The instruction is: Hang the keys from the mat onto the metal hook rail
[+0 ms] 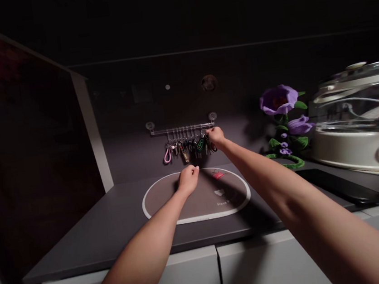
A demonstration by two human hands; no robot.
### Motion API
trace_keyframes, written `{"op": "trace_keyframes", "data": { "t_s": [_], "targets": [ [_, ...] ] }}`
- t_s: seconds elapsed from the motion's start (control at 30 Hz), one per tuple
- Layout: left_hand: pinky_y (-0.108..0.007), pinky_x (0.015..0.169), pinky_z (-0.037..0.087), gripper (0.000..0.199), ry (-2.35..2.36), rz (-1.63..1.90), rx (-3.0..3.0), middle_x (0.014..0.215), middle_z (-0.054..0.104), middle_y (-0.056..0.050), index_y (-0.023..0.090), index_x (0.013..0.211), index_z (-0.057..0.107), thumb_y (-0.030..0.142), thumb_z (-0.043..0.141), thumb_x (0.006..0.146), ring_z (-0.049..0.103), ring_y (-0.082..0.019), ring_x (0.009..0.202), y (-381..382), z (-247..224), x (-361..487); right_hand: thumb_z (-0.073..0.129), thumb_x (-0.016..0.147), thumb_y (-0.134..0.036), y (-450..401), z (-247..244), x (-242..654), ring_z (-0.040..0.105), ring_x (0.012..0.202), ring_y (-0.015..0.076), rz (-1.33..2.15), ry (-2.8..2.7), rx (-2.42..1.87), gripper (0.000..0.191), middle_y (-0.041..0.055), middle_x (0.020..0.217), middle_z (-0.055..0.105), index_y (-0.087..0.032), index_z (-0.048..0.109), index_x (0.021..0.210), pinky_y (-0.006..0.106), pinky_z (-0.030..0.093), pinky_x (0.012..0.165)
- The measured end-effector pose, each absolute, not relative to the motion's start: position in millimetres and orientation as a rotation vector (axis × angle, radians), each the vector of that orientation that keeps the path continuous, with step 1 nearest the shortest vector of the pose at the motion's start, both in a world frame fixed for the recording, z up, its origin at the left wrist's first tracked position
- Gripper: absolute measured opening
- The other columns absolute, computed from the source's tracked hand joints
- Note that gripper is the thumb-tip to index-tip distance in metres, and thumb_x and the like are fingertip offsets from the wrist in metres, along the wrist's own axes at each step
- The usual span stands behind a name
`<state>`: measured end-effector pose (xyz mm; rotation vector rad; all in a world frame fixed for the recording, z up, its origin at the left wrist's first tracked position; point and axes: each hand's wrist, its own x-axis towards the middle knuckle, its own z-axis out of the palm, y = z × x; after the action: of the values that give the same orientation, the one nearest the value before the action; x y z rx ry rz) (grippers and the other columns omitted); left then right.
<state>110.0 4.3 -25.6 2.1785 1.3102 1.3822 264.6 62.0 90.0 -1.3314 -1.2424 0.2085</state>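
A clear rack (183,128) on the dark wall bears several bunches of keys (179,146), with a pink loop (167,156) at the left and a black fob with green outlines (200,144) near the right. My right hand (215,136) is at the rack's right end, fingers pinched at the keys by the fob; what it grips is too small to make out. Lower down, my left hand (188,178) hovers over an oval mat (158,200), fingers curled together, their contents hidden. A red tag with keys (218,174) lies on the mat's back right.
Purple flowers with green leaves (279,102) stand at the right, beside a white appliance with a clear top (350,142). A flat black object (341,184) lies on the dark counter (93,226). White cabinet fronts (191,274) are below.
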Motion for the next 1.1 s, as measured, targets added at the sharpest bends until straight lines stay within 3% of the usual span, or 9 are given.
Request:
{"op": "trace_keyframes", "data": {
  "t_s": [0.13,0.5,1.1],
  "targets": [
    [-0.023,0.054,0.025,0.029,1.300,1.376,2.176,0.053,0.046,0.002,0.016,0.059,0.049,0.033,0.042,0.081,0.041,-0.010,0.054,4,-26,111,0.051,0.072,-0.025,64,87,263,0.050,0.055,0.0121,0.186,-1.187,-1.389,0.019,0.0032,0.056,0.053,-0.012,0.059,0.060,0.023,0.040,0.058],
    [-0.023,0.055,0.029,0.030,1.281,1.344,2.167,0.053,0.051,0.001,0.017,0.060,0.050,0.034,0.041,0.082,0.045,-0.011,0.054,4,-26,110,0.052,0.071,-0.026,75,69,267,0.047,0.050,0.0103,0.246,-1.165,-1.300,0.018,0.0011,0.053,0.052,-0.011,0.062,0.067,0.022,0.040,0.053],
    [-0.022,0.056,0.035,0.014,1.107,1.220,2.180,0.060,0.056,0.001,0.017,0.073,0.056,0.027,0.047,0.077,0.049,-0.011,0.055,-2,-31,115,0.050,0.072,-0.021,39,50,284,0.054,0.070,0.0122,0.210,-1.245,-1.303,0.016,0.0050,0.081,0.063,-0.014,0.062,0.082,0.025,0.041,0.072]
  ]
}}
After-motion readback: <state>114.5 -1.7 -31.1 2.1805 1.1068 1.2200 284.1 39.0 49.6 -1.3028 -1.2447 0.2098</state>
